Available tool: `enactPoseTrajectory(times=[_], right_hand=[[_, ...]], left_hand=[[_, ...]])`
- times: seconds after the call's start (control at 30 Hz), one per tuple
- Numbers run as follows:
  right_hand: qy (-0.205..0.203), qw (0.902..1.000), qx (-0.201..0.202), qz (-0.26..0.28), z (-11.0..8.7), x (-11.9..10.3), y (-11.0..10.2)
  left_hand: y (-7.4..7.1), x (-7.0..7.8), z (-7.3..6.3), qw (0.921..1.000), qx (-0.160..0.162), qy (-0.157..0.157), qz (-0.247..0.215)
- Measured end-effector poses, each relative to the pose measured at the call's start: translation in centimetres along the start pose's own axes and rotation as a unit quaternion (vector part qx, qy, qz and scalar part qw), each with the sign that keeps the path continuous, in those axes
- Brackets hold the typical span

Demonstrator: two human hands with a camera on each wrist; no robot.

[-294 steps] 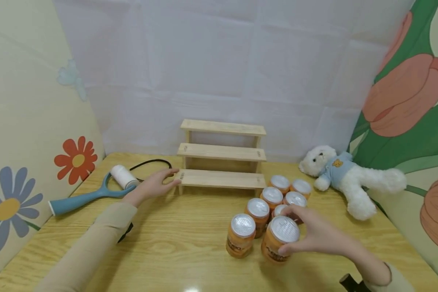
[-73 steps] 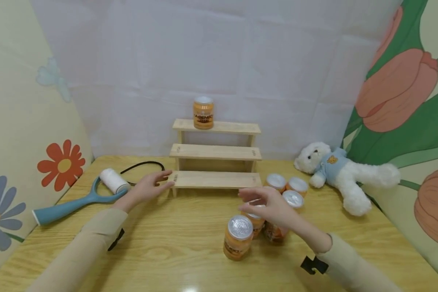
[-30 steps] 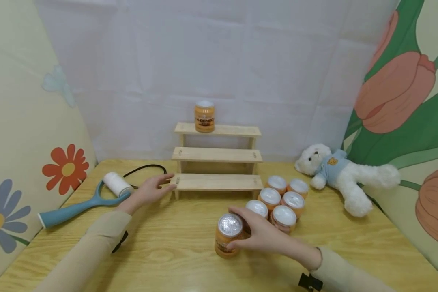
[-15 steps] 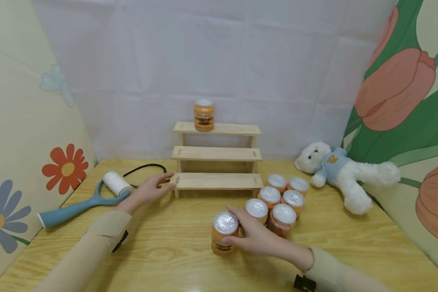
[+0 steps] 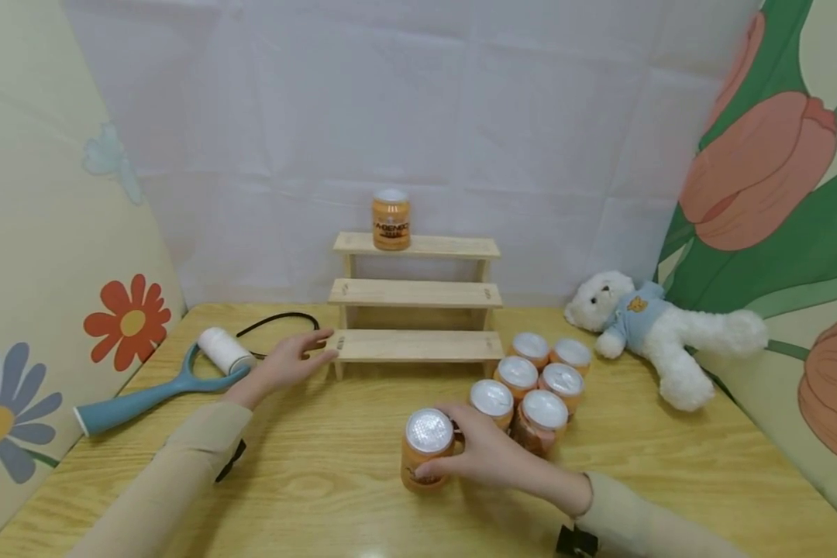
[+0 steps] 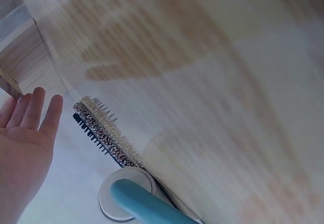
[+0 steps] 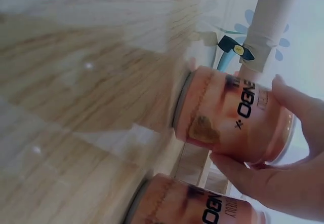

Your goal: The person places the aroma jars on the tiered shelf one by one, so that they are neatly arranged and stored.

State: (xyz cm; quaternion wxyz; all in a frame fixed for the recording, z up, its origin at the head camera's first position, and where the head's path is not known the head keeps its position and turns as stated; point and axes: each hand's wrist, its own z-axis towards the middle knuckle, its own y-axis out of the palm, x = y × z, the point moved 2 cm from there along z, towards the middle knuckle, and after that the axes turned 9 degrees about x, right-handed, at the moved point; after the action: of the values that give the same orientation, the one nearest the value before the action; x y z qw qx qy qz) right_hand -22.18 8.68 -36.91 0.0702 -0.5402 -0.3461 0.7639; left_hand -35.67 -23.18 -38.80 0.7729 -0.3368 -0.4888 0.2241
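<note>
My right hand grips an upright orange can with a silver lid, fingers on the far side and thumb on the near side. In the right wrist view the can shows black lettering, its base close to the tabletop. Beside it stand several like cans in a cluster. My left hand holds nothing, its fingers extended with the tips right at the left end of the lowest step of a three-tier wooden shelf. One more can stands left of centre on the top tier.
Left of my left hand lie a lint roller with a blue handle and a thin black loop, which in the left wrist view shows as a beaded, toothed band. A white teddy bear lies at the back right, before a white cloth backdrop.
A can has come to stand on the top tier. My right hand has since taken hold of the front can and shifted it a little left. The left hand stays by the shelf.
</note>
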Motion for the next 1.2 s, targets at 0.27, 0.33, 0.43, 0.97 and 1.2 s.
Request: enactPoseTrajectory(times=[0.27,0.33,0.43,0.97,1.2], right_hand=[[-0.004,0.9999,0.008,-0.01,-0.3,-0.2,-1.0],[-0.007,0.9998,0.011,-0.016,-0.4,-0.5,-1.5],[-0.004,0.9997,0.018,-0.013,-0.4,-1.0,-2.5],[-0.031,0.9961,0.083,0.004,0.0,-3.8,-8.4],[-0.016,0.9931,0.116,-0.001,1.0,-4.4,-10.7]], left_hand=[[-0.2,0.2,-0.1,1.0,-0.002,-0.002,0.0],[-0.2,0.3,-0.2,1.0,0.0,-0.003,0.001],[-0.2,0.2,-0.1,1.0,0.001,-0.003,0.001],[0.0,0.1,0.0,0.9999,0.003,-0.005,-0.013],[0.0,-0.1,0.0,0.9999,0.003,-0.001,-0.016]])
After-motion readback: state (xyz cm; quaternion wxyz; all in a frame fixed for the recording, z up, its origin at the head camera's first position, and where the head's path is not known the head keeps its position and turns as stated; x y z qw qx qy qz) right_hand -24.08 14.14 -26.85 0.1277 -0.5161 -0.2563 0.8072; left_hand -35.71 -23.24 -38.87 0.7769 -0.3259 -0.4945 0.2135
